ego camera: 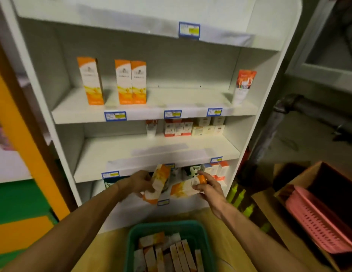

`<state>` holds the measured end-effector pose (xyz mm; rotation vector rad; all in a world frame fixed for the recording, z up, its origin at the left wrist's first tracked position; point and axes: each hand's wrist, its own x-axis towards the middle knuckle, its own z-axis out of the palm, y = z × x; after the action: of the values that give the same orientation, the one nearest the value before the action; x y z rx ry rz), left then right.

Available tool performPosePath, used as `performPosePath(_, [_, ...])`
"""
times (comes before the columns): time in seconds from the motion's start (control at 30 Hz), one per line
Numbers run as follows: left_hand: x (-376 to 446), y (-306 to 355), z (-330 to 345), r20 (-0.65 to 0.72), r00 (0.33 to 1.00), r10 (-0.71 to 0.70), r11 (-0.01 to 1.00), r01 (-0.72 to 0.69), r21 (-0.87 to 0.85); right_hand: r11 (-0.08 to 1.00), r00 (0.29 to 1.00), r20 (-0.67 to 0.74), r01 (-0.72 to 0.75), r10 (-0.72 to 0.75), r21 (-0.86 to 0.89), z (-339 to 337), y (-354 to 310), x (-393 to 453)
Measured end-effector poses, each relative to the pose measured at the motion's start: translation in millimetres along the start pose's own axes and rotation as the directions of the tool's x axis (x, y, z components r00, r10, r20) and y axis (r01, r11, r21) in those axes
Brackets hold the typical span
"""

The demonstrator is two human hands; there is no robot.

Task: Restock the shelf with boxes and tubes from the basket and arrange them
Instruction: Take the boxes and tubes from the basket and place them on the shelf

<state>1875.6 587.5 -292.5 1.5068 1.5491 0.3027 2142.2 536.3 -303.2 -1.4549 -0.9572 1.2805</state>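
Observation:
My left hand [140, 182] grips an orange-and-white box [159, 183], tilted, in front of the white shelf unit [190, 112]. My right hand [207, 185] holds a second orange-and-white box [186, 188], lying nearly flat beside the first. Both are raised above the green basket [167, 228], which holds several more such boxes [179, 254]. On the upper stocked shelf stand three matching orange boxes [130, 82] at the left and a red-and-white tube [243, 87] at the far right.
Lower shelves carry small red-and-white and cream boxes [194, 127] and dark tins. A cardboard box [308, 193] holding a pink basket [318, 222] stands at the right. An orange and green panel [23, 193] borders the left.

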Motion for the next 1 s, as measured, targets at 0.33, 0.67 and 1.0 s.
performPosePath(0.33, [-62, 73, -62, -0.075, 0.984, 0.160, 0.985, -0.165, -0.052, 0.993, 0.992, 0.103, 0.070, -0.079, 0.091, 4, -95, -29])
performPosePath(0.67, [-108, 120, -121, -0.280, 0.908, 0.310, 0.949, -0.311, 0.044, 0.953, 0.963, 0.077, 0.242, -0.259, 0.181, 32, -171, -39])
performPosePath(1.0, [-116, 190, -170, -0.540, 0.728, 0.422, 0.907, -0.348, 0.240, 0.908, 0.921, 0.070, 0.363, -0.384, 0.208, 48, -246, -17])
